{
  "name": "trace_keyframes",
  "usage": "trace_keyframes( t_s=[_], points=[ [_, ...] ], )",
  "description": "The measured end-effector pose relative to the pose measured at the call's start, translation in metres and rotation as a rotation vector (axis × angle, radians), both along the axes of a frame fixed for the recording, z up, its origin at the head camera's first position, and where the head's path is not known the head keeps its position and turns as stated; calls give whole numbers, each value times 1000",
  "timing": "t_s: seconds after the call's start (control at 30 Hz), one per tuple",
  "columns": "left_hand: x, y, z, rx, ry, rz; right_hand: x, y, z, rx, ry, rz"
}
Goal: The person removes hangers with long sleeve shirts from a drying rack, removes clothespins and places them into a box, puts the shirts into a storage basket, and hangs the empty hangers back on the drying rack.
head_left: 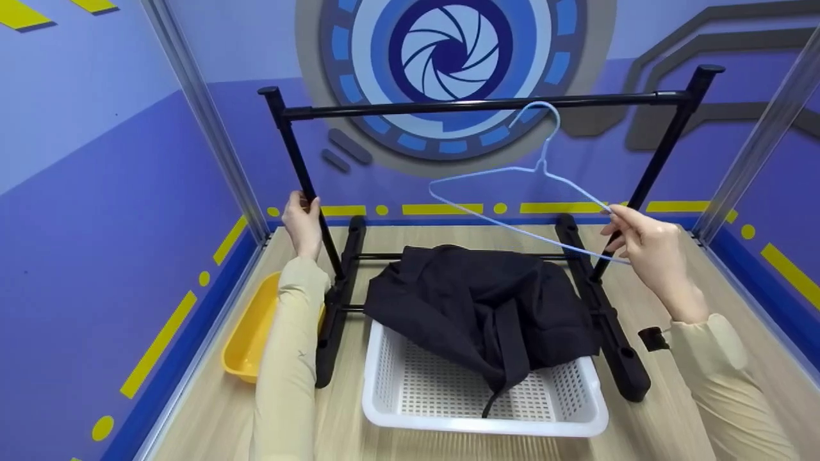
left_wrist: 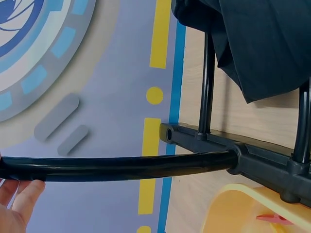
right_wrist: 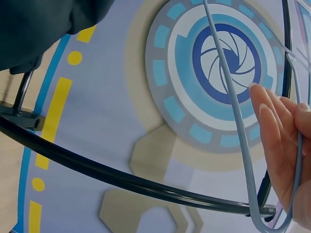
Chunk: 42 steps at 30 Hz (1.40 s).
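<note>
My right hand (head_left: 653, 253) pinches the right end of a light blue clothes hanger (head_left: 487, 170) between thumb and fingers. The hanger's hook rises in front of the top bar of a black garment rack (head_left: 410, 109); whether they touch I cannot tell. My left hand (head_left: 303, 225) grips the rack's left post, with fingertips on the tube in the left wrist view. Below the hanger, a crumpled black garment (head_left: 474, 307) with a strap hanging down lies over the back of a white perforated basket (head_left: 487, 425). In the right wrist view, the hanger (right_wrist: 233, 97) passes across the palm.
A yellow bin (head_left: 240, 346) stands left of the rack, partly behind my left sleeve, with a small red item (left_wrist: 274, 218) inside. The rack's black feet (head_left: 624, 371) flank the basket. Blue and purple panels (head_left: 115, 224) enclose the wooden tabletop (head_left: 346, 410).
</note>
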<state>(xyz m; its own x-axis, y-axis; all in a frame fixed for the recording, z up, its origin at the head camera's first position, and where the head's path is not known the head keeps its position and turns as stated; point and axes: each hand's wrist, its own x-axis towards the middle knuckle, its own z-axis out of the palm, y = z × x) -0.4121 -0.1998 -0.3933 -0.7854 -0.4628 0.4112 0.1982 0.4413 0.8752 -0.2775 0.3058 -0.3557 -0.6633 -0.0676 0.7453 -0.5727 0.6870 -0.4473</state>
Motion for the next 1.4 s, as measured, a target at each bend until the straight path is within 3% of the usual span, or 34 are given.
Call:
trace_keyframes(
  t_s=[0.37, 0.6, 1.17, 1.4],
  points=[
    [1, -1, -1, 15, 5, -11, -13, -3, 29, 21, -29, -56],
    [0, -2, -3, 25, 2, 0, -20, -3, 38, 25, -65, -81],
    [0, 0, -5, 50, 0, -11, -33, -1, 36, 65, -145, -112],
    [0, 0, -4, 40, 2, -8, -36, -5, 29, 86, -126, -116]
  ],
)
